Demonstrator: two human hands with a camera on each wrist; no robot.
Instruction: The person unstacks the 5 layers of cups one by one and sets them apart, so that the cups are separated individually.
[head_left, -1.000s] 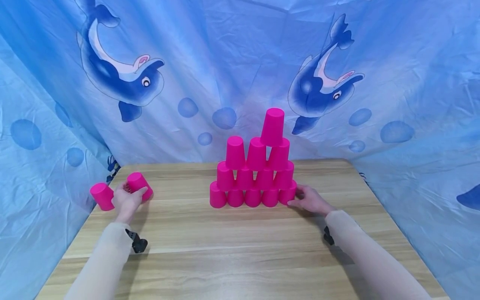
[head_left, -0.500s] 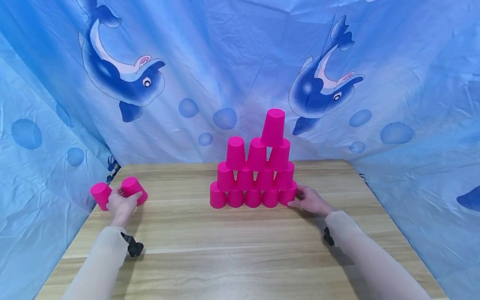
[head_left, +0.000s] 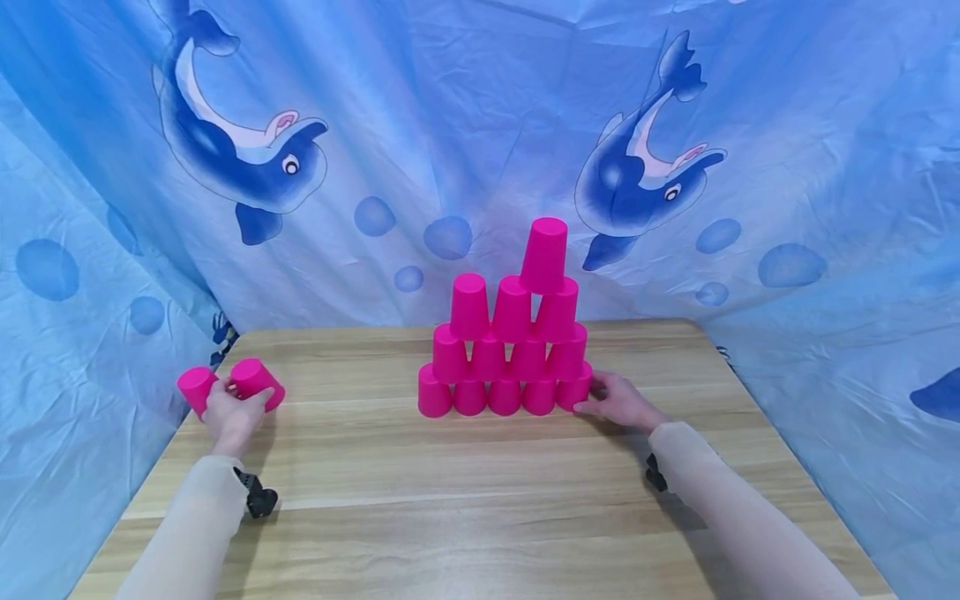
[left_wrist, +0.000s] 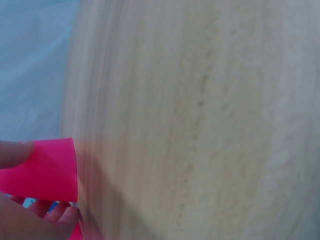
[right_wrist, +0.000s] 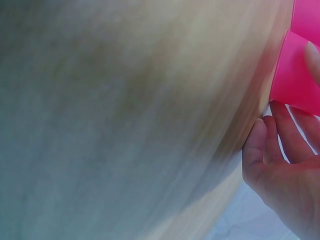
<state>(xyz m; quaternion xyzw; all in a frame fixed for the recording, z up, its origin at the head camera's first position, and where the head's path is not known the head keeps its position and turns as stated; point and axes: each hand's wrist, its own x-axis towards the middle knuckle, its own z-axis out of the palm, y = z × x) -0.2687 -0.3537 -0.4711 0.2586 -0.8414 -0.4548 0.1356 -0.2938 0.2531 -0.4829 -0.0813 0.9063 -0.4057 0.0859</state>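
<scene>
In the head view my left hand [head_left: 232,418] grips a pink cup [head_left: 257,382] at the table's left. A second pink cup [head_left: 196,387] stands just left of that hand, partly hidden by it. The left wrist view shows the thumb on one side of the held cup [left_wrist: 47,167], with fingers on the other. My right hand [head_left: 619,402] holds the rightmost bottom cup [head_left: 573,388] of a pink pyramid. In the right wrist view its thumb lies against the cup [right_wrist: 295,75], and the fingers extend along its other side. All these cups are upside down.
The pyramid has two lower rows of several cups, a row of three [head_left: 469,307], and one top cup [head_left: 545,257] at the right. A wooden table [head_left: 420,492] carries everything. A blue dolphin curtain [head_left: 465,125] surrounds its back and sides.
My left hand has moved left with its cup, bringing it closer to the other loose cup. The right hand and the pyramid have stayed in place.
</scene>
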